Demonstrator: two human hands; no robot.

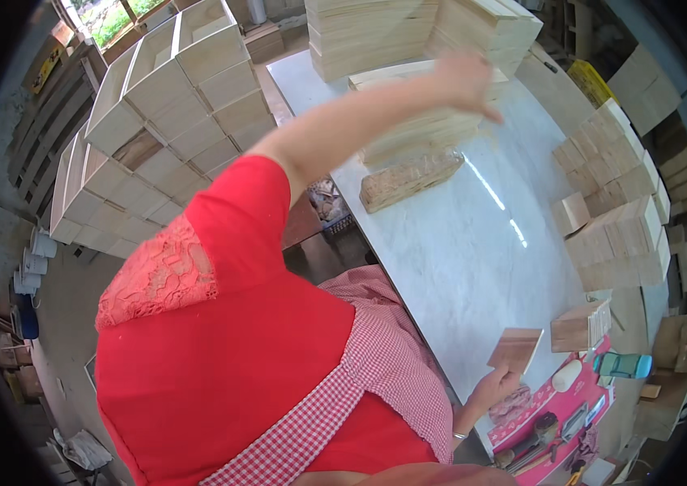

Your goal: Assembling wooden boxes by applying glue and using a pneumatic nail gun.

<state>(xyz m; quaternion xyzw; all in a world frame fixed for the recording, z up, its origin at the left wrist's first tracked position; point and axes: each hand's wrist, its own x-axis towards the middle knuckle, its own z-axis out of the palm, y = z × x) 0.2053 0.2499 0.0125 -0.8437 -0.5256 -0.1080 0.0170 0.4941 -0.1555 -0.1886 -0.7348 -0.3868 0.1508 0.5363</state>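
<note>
Head view, work surface: white marble-look table (473, 243), mostly bare in the middle, goods ranged along its far end and right edge.
Head view, left hand (463, 79): raised and reaching over the far end of the table, fingers spread and loose, holding nothing; it hovers just above a low pile of thin boards (420, 121).
Head view, right hand (496, 387): at the near edge of the table, fingers closed on the lower edge of a small wood panel (516, 348), held tilted above the tabletop.
Panel, appearance: flat, roughly square, reddish-brown face, pale edges, thin.
Progress, done (judged): many finished slatted crates (157, 121) stacked to the left of the table; tall stacks of cut boards (376, 32) at the far end; small wooden boxes (619, 202) piled along the right edge.
Progress, left (judged): the panel in hand is not yet joined to anything; a small box (580, 326) just beside it stands apart; board supply is far from used up.
Other items: rough wood block (410, 180) lying on the table near the pile; pink tray (558, 413) of tools at the near right corner.
</note>
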